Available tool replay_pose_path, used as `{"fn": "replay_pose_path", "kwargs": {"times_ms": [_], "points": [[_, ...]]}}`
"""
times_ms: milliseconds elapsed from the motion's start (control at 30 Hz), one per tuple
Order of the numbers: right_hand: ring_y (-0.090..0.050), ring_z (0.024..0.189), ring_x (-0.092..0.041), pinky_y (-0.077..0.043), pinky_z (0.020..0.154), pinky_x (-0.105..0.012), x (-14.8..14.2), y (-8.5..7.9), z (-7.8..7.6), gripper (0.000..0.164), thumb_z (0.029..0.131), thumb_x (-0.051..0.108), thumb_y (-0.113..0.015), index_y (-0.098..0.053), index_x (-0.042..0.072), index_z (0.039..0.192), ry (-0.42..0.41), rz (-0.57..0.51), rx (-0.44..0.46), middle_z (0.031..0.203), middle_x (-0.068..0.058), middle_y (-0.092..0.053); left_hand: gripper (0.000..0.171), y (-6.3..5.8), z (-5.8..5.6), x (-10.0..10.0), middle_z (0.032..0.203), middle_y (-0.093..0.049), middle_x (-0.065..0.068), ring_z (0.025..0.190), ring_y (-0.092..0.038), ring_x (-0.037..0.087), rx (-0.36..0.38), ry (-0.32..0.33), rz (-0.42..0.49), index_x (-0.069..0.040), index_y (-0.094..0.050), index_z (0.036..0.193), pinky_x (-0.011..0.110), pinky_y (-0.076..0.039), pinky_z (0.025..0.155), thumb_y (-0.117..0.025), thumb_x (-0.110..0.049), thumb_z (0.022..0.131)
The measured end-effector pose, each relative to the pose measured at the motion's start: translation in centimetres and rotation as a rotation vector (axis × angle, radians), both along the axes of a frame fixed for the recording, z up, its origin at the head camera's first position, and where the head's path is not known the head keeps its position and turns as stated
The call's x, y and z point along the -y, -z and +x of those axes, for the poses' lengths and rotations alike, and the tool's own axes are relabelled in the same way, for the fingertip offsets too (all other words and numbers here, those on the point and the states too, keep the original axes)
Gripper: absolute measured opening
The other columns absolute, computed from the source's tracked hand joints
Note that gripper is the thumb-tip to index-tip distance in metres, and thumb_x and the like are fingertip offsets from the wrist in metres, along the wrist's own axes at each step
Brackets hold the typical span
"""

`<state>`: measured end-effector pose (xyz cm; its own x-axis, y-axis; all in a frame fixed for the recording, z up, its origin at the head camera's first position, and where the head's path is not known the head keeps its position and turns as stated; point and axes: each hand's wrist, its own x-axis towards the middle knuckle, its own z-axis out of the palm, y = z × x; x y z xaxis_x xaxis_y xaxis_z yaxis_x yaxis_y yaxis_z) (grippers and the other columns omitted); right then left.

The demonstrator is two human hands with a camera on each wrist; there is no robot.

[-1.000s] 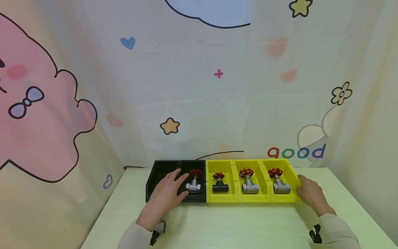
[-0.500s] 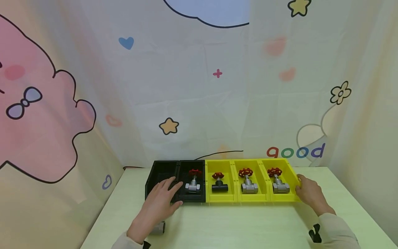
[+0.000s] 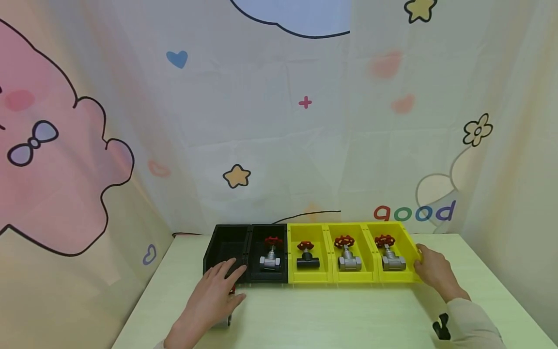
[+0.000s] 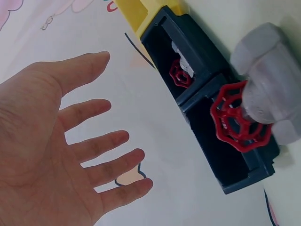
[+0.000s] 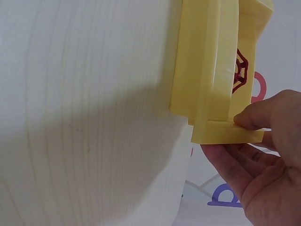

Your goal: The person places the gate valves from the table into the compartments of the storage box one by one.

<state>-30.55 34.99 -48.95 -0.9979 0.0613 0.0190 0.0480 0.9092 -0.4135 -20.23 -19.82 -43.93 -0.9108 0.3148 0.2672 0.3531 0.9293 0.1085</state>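
My left hand (image 3: pixel 209 295) hovers with spread fingers in front of the left black bin (image 3: pixel 230 240), holding nothing. Beneath it, mostly hidden in the head view, a grey valve (image 4: pixel 277 80) with a red handwheel (image 4: pixel 230 117) lies on the table. My right hand (image 3: pixel 438 271) pinches the side wall of the rightmost yellow bin (image 5: pixel 225 133) between thumb and fingers. That bin contains a grey valve (image 3: pixel 394 262) with a red handwheel. A similar valve (image 3: pixel 349 262) sits in the middle yellow bin, and a black-bodied one (image 3: pixel 308 261) in the left yellow bin.
The second black bin (image 3: pixel 268 279) holds a silver valve (image 3: pixel 270 262) with a red handwheel. All bins stand side by side in one row on the pale table (image 3: pixel 331 315). A printed curtain (image 3: pixel 279 121) hangs behind, with a thin black cable (image 3: pixel 305 214) near its bottom.
My left hand has drawn back from over the black bins, moving left and towards me, to above the valve on the table. The right hand keeps its hold on the yellow bin.
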Motion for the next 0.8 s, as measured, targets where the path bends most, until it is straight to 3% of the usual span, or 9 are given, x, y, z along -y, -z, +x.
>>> {"fn": "replay_pose_path", "kwargs": {"times_ms": [233,633,800], "points": [[-0.056,0.089,-0.037,-0.053,0.085,-0.056,0.1,-0.1,0.1,0.06,0.095,0.011,-0.053,-0.029,-0.016,0.143,0.01,-0.009,0.026,0.129,-0.042,-0.048,0.064,0.9,0.6,0.7,0.146,-0.05,0.014,0.131,-0.049,0.037,0.043,-0.028,0.002,-0.02,-0.057,0.138,0.056,-0.041,0.106,-0.078,-0.041,0.081],[-0.056,0.087,-0.036,-0.054,0.083,-0.054,0.2,-0.5,0.2,0.06,0.095,0.01,-0.052,-0.029,-0.016,0.143,0.011,-0.004,0.02,0.128,-0.042,-0.049,0.062,3.1,0.8,1.9,0.143,-0.052,0.015,0.129,-0.05,0.039,0.191,-0.09,0.012,-0.02,-0.06,0.134,0.059,-0.042,0.103,-0.079,-0.041,0.079],[-0.056,0.088,-0.036,-0.053,0.084,-0.055,0.2,-0.4,0.2,0.059,0.095,0.011,-0.052,-0.029,-0.016,0.143,0.013,-0.004,0.022,0.128,-0.041,-0.049,0.065,4.4,0.8,2.4,0.139,-0.053,0.014,0.126,-0.052,0.04,0.227,-0.077,0.022,-0.019,-0.059,0.134,0.06,-0.045,0.099,-0.082,-0.04,0.077]]}}
